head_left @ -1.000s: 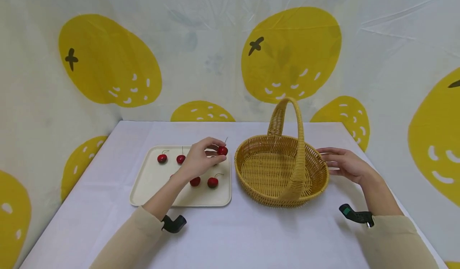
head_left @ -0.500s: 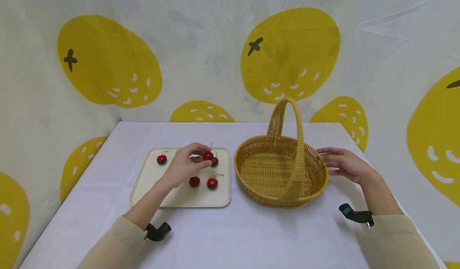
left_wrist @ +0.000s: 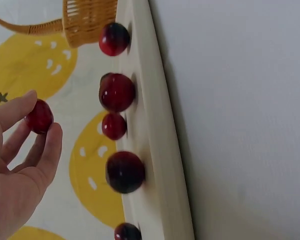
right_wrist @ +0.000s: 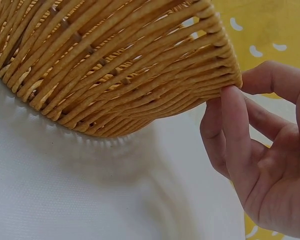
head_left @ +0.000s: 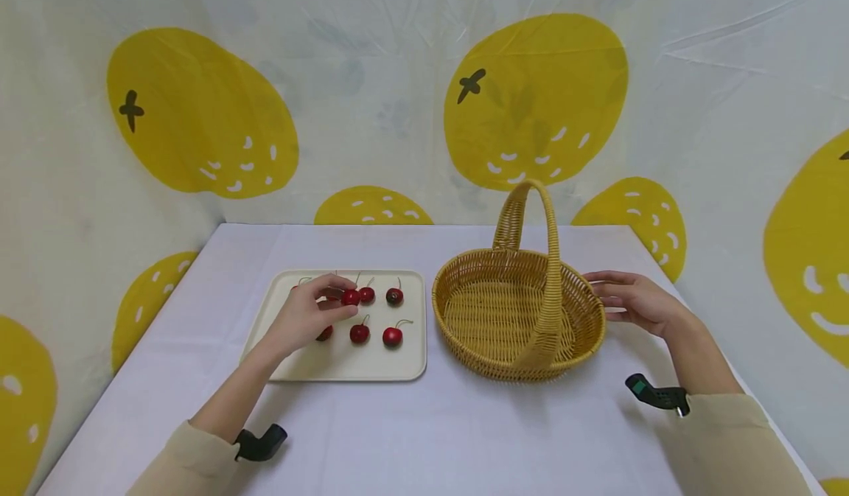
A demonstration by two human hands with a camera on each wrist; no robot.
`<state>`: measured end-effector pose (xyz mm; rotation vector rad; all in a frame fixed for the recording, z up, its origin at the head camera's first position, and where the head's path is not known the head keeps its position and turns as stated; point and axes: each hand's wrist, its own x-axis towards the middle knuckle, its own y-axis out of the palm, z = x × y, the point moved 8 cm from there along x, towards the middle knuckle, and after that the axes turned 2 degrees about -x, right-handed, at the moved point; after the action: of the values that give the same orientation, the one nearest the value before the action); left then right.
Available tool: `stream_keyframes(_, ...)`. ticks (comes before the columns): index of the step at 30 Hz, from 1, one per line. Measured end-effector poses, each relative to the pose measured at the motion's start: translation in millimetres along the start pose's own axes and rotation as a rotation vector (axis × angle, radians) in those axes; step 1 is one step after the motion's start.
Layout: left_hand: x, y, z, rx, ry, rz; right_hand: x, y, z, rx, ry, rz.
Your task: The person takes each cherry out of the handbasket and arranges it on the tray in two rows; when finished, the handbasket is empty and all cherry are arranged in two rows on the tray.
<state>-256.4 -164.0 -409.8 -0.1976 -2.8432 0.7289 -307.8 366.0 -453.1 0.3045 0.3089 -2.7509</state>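
Note:
My left hand [head_left: 301, 320] pinches a red cherry [head_left: 350, 298] between thumb and fingertips, raised over the cream tray [head_left: 381, 364]. In the left wrist view the held cherry [left_wrist: 39, 116] is well apart from the tray's surface. Several more cherries, dark red with thin stems, lie in two rows on the tray, such as the front right cherry [head_left: 392, 337]; my hand partly hides some. To the right stands a wicker basket [head_left: 479, 360] with a tall arched handle. My right hand [head_left: 638, 306] touches the basket's right end at the rim, fingers extended.
A white cloth [head_left: 451, 437] covers the table. The basket stands close beside the tray's right edge, and its handle [head_left: 554, 260] arches high above it. Behind the table hangs a pale curtain [head_left: 371, 113] printed with big yellow fruits.
My left hand has moved left over the tray with the cherry, uncovering cherries at the tray's right side. The right hand and the basket have stayed in place.

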Motion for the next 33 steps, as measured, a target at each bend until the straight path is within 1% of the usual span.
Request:
stream_keyframes(6,-4.6,-9.8,13.2,0.018,-0.033,0.022,-0.3,-0.7,3.0,-0.018,-0.009,-0.006)
stream_keyframes(14,-11.9,-27.5,23.0,0.093,-0.066,0.001,1.0,1.2,1.8,-0.021,0.011,-0.007)
stream_keyframes(19,-15.0,-37.5,27.9,0.112,-0.049,0.014,0.8,0.5,1.6,-0.025,0.008,-0.011)
stream_keyframes(23,-16.5,-45.9,35.7,0.129,-0.046,0.023,0.4,-1.0,0.5,-0.029,0.017,-0.022)
stream_keyframes(27,-20.5,-54.9,41.3,0.159,-0.058,0.008,0.1,-1.9,-1.8,-0.038,0.025,-0.029)
stream_keyframes(33,-27.2,-68.2,44.2,0.221,-0.088,-0.022,1.0,-2.1,-2.0,-0.035,0.022,-0.025)
